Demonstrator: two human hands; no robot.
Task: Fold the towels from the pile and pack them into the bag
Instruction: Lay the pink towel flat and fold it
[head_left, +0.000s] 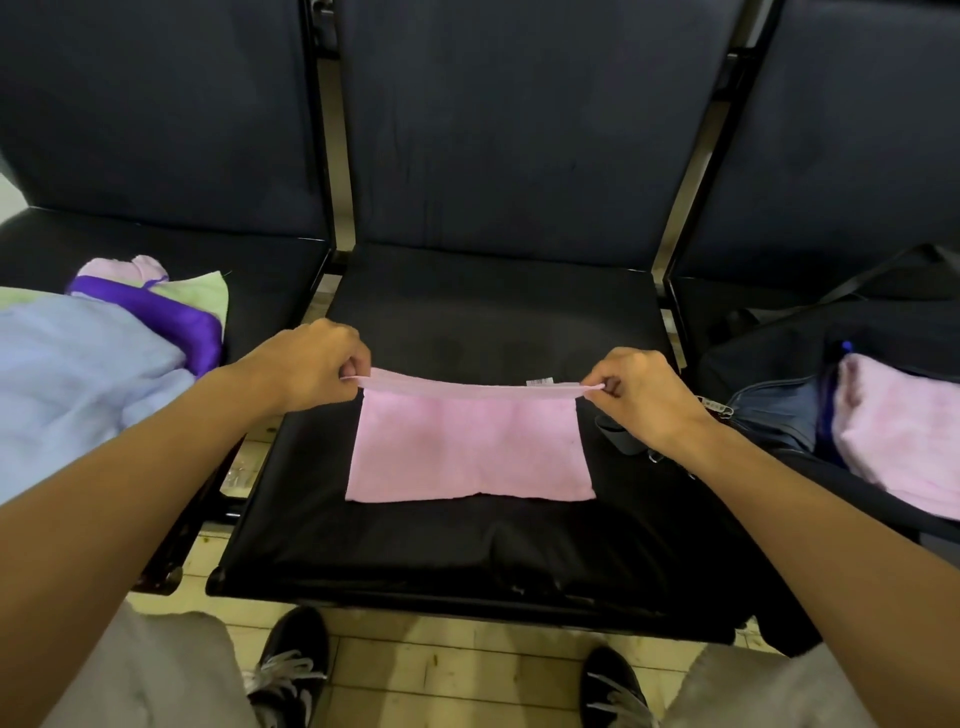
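A pink towel (470, 452) is spread on the middle seat (467, 551) of a row of black padded chairs, w/ its near edge lying flat on the cushion and its far edge lifted off it. That far edge is held taut betw. both hands, roughly level, so the cloth hangs down from it to the seat. A small white label (540, 382) is seen on the raised edge, near the R end.

The left hand (306, 366) is closed round the L corner of the towel: fingers curled, corner pinched betw. thumb and fingertips. The right hand (641, 397) is likewise curled, w/ the R corner pinched at the fingertips. Both forearms are stretched out over the seat front.

On the L seat a pile of towels (98, 364) is heaped: a pale blue one on top and nearest, a purple one behind it, a light green one and a pale pink one further back. The pile is just beside the left hand but not touched by it.

On the R seat a dark bag (779, 410) is lying open, w/ a folded pink towel (898, 431) seen inside the opening. Its strap (862, 283) is draped toward the chair back. A metal clip of the bag rests near the right wrist.

Below the seat, pale floor tiles (447, 670) and two black shoes w/ white laces (291, 670) are visible, plus grey shorts at both lower corners.
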